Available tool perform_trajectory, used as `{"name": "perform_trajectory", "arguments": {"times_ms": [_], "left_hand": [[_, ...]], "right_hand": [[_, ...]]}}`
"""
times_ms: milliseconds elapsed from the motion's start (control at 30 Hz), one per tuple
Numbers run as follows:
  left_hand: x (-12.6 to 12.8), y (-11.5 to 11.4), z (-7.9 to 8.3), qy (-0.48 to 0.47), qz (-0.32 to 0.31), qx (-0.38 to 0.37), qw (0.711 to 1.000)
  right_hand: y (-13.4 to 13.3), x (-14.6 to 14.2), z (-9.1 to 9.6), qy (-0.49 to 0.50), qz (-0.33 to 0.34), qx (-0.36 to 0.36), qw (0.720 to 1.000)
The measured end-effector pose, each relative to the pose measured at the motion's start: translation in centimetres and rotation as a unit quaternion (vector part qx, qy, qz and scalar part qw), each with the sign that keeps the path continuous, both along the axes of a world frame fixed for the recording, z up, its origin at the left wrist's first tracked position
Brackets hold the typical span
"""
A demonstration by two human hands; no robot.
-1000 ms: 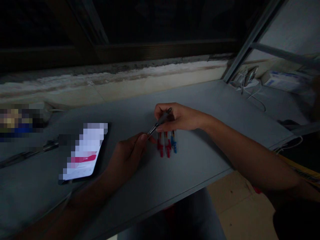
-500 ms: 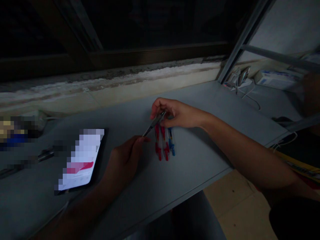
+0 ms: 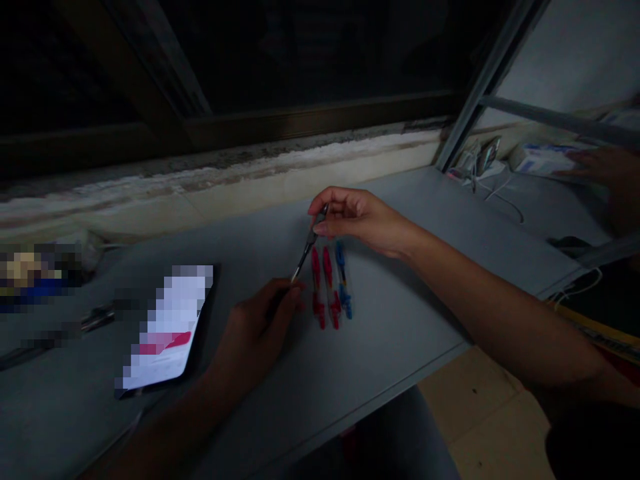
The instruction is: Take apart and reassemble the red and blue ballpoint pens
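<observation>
My right hand (image 3: pixel 357 220) pinches a thin dark tool with a metal tip (image 3: pixel 307 247) between thumb and fingers. The tool slants down to the left, and its tip meets the fingertips of my left hand (image 3: pixel 263 327), which looks curled around it. Just to the right of that hand, several slender red and blue plastic pieces (image 3: pixel 329 287) lie side by side on the grey table (image 3: pixel 400 320). They could be pens or probes; the dim light hides the detail. My right wrist passes above them without touching.
A phone (image 3: pixel 167 327) with a pixelated screen lies left of my hands. Blurred items (image 3: pixel 35 270) sit at the far left. At the upper right, a person's hand (image 3: pixel 595 163) reaches over a white box (image 3: pixel 543 160), near cables (image 3: pixel 475 163). A metal window frame (image 3: pixel 480 87) runs behind the table.
The tool has swung more upright, with its metal tip lower and my hands slightly farther apart. A person's hand now shows over the white box at the upper right.
</observation>
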State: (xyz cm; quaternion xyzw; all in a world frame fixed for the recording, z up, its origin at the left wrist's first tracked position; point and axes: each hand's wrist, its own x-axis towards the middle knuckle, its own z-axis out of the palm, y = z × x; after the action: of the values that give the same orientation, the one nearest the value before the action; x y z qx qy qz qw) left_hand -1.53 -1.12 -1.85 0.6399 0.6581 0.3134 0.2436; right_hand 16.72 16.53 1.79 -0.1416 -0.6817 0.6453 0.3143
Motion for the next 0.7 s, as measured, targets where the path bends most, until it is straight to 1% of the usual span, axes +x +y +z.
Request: {"name": "perform_trajectory", "arguments": {"times_ms": [100, 167, 233, 367, 400, 467, 567, 633, 700], "left_hand": [[0.1, 0.0, 0.0, -0.006, 0.000, -0.006, 1.000], [0.1, 0.0, 0.1, -0.012, 0.002, -0.006, 1.000], [0.1, 0.1, 0.1, -0.012, 0.003, -0.007, 1.000], [0.0, 0.1, 0.1, -0.005, -0.008, -0.001, 1.000], [0.0, 0.1, 0.1, -0.001, -0.010, 0.001, 1.000], [0.0, 0.1, 0.1, 0.004, -0.014, 0.003, 1.000], [0.0, 0.0, 0.3, 0.006, -0.008, -0.003, 1.000], [0.1, 0.0, 0.4, 0.005, 0.008, -0.009, 1.000], [0.2, 0.0, 0.6, 0.006, 0.011, -0.007, 1.000]], "right_hand": [[0.0, -0.1, 0.0, 0.023, -0.052, 0.003, 0.998], [0.0, -0.2, 0.0, 0.031, -0.064, 0.005, 0.997], [0.0, -0.2, -0.1, 0.017, -0.045, 0.012, 0.999], [-0.5, -0.3, -0.3, -0.033, 0.056, 0.014, 0.998], [-0.7, -0.2, -0.2, -0.046, 0.068, 0.018, 0.996], [-1.0, -0.1, 0.0, -0.090, 0.051, 0.046, 0.994], [-1.3, 0.3, 0.5, -0.173, 0.009, 0.108, 0.979], [-1.2, 0.6, 0.8, -0.168, 0.024, 0.124, 0.978], [-1.2, 0.9, 1.2, -0.151, 0.041, 0.136, 0.978]]}}
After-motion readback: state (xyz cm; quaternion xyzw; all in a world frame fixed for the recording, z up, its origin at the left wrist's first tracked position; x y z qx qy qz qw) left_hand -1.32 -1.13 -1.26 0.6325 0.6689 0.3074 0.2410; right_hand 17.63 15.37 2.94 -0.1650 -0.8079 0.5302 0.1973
